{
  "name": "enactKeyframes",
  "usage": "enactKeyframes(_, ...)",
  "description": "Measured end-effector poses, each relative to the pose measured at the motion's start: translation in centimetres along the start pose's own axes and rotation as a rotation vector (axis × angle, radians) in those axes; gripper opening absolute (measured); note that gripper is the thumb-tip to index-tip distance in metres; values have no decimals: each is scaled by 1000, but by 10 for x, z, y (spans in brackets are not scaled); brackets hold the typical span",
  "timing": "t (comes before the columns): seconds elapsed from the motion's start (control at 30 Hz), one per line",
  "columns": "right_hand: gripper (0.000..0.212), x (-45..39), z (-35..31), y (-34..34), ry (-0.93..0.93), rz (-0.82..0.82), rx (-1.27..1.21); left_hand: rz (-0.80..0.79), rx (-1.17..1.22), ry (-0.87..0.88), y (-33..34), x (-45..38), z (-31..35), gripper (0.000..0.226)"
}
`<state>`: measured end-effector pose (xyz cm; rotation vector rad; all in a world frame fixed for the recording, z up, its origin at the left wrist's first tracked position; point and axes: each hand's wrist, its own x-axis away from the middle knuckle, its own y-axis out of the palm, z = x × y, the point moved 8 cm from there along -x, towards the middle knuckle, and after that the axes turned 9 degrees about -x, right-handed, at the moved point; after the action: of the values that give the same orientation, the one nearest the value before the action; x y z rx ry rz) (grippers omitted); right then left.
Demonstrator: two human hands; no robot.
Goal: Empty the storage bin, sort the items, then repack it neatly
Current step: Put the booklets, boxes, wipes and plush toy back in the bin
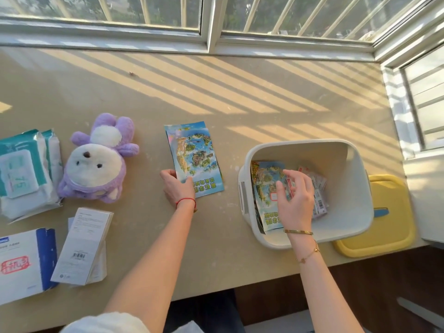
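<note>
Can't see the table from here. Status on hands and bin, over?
Left hand pinching brochures on the table. Right hand in the bin, fingers loose over a brochure and packets. Bin not yet empty. Nothing in the way.

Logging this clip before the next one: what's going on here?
A person is emptying a white bin on a table. The right hand reaches into the bin over a brochure and small packets. The left hand holds brochures flat on the table. A plush toy, wipes and boxes already lie out; a yellow lid sits beside the bin.
</note>
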<state>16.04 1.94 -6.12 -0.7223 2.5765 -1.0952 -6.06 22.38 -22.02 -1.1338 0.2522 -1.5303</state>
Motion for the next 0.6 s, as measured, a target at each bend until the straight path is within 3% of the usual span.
enactKeyframes(0.4, 28, 9, -16, -25, -22, -30, -59, -119, 104, 455, -106, 65, 57, 63)
enactKeyframes(0.6, 28, 17, -6, -61, -64, -49, -50, -245, 232, 568, -147, 144, 101, 46)
